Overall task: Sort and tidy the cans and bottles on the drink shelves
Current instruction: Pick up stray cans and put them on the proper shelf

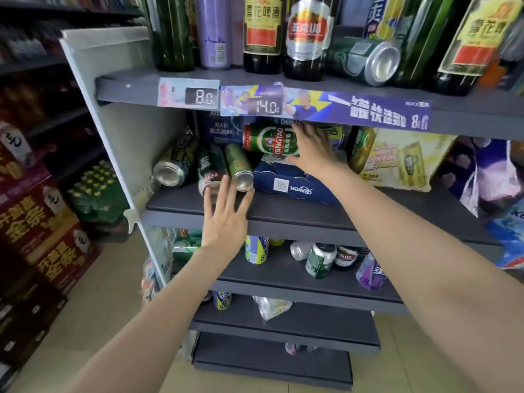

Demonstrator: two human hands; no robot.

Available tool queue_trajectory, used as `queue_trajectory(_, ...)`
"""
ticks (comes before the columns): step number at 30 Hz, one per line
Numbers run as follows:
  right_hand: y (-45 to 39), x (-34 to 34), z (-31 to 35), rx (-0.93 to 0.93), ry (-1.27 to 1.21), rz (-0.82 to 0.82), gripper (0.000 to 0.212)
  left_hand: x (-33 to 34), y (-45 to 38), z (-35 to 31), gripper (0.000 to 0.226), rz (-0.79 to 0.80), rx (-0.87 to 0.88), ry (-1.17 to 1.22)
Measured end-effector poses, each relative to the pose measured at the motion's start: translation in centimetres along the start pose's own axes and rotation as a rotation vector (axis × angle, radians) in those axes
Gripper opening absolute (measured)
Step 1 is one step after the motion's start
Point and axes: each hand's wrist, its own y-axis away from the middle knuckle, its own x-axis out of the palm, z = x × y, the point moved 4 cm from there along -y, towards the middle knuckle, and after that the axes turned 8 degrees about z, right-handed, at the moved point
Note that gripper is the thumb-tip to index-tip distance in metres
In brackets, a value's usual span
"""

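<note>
A dark grey metal shelf unit [283, 214] with flat matte boards and a pale side panel fills the view, its tiers stepping down toward the tiled floor. Above both hands, the top board carries tall green glass bottles [170, 32], a slim lilac can [214, 32], brown bottles with yellow and red paper labels, and a green can lying on its side [365, 61] with its silver base facing out. Printed price strips run along that board's front edge.

On the middle board, just below the right hand [312, 148], sits a flat blue cardboard multipack [295, 184]. A glossy green and red Tsingtao can [269, 140] lies on its side on top of it. The right hand is spread open, palm pressed flat against the can's right end, fingers pointing up; nothing is gripped. To the right of that hand stands a yellow printed carton [402, 163].

The left hand [226, 219] hovers open at the front edge of the same board, fingers fanned, holding nothing. Its fingertips reach two toppled cans: a dark green can [211, 171] and a lighter green can [239, 168], both cylinders lying with their shiny aluminium ends toward the hand. Further left, another dark can [174, 165] leans against the side panel.

Below the left wrist, the lower board holds upright small cans [320, 259] in green, white and purple, loosely scattered.
</note>
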Motion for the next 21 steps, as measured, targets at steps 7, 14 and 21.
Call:
queue_trajectory(7,-1.1,0.8,-0.3,0.042,0.124,-0.063,0.082,0.3,-0.2,0.3,0.065,-0.096,0.063,0.012)
queue_trajectory(14,4.1,-1.3,-2.0,0.138,-0.04,-0.085,0.077,0.4,-0.2,0.5,0.066,-0.056,0.042,0.001)
queue_trajectory(21,14.6,0.3,-9.1,0.44,-0.84,-0.325,0.037,-0.9,-1.4,-2.3,0.072,-0.101,0.056,0.039)
